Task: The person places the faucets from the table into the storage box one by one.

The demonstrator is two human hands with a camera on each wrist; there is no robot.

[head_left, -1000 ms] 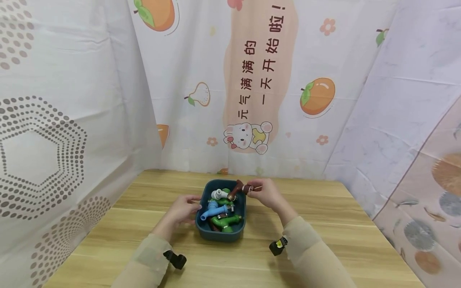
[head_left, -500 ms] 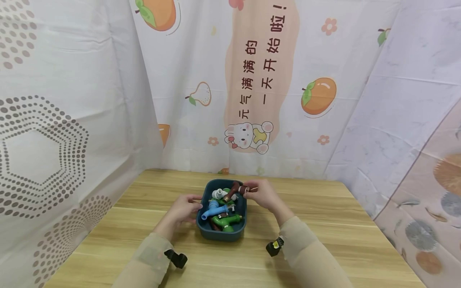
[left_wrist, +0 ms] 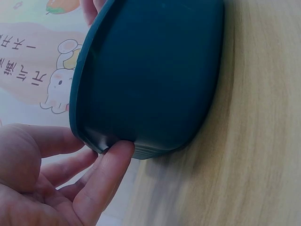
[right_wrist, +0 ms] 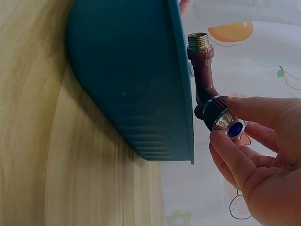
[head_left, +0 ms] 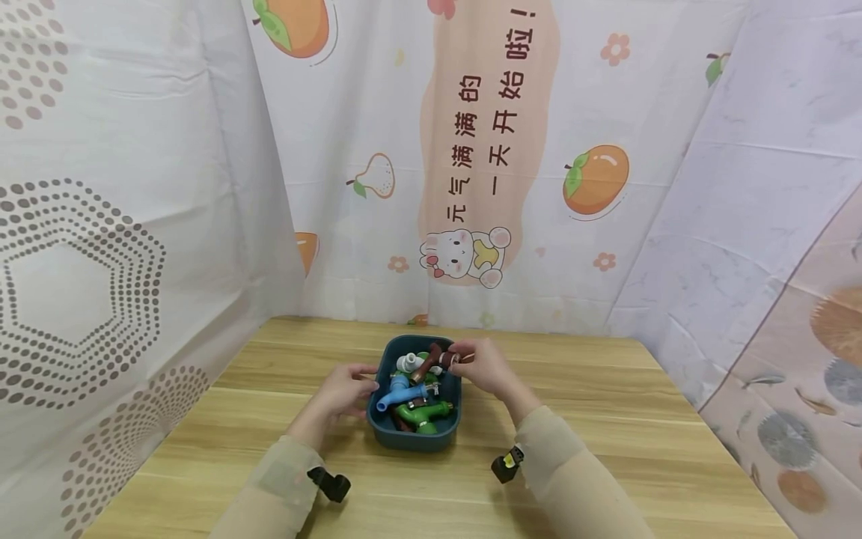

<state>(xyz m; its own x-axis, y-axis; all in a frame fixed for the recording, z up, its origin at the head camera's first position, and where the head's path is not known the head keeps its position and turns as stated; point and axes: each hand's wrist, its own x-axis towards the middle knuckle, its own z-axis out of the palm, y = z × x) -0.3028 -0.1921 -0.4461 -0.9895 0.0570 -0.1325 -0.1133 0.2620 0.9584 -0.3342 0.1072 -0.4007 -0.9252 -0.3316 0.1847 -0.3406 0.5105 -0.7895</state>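
Note:
A dark teal plastic bin (head_left: 412,442) stands on the table, holding several faucets. My left hand (head_left: 346,389) grips its left rim; in the left wrist view the thumb and fingertips (left_wrist: 123,148) take hold of the bin's edge. With my right hand (head_left: 481,365) I pinch a dark red faucet (right_wrist: 203,77) by its knob, which has a silver ring and a blue centre. The faucet's brass threaded end points up in the right wrist view, just over the bin's rim. In the bin are a blue faucet (head_left: 407,395), a green faucet (head_left: 427,413) and a white faucet (head_left: 408,364).
The bin stands on a wood-grain table (head_left: 572,419). A printed cloth curtain (head_left: 377,247) hangs along the back edge, with more cloth at both sides. Each wrist wears a small black camera, such as the left one (head_left: 330,485).
My right hand has moved left and slightly down, bringing the dark red faucet from the bin's right rim to over the other faucets. The left hand stays at the rim.

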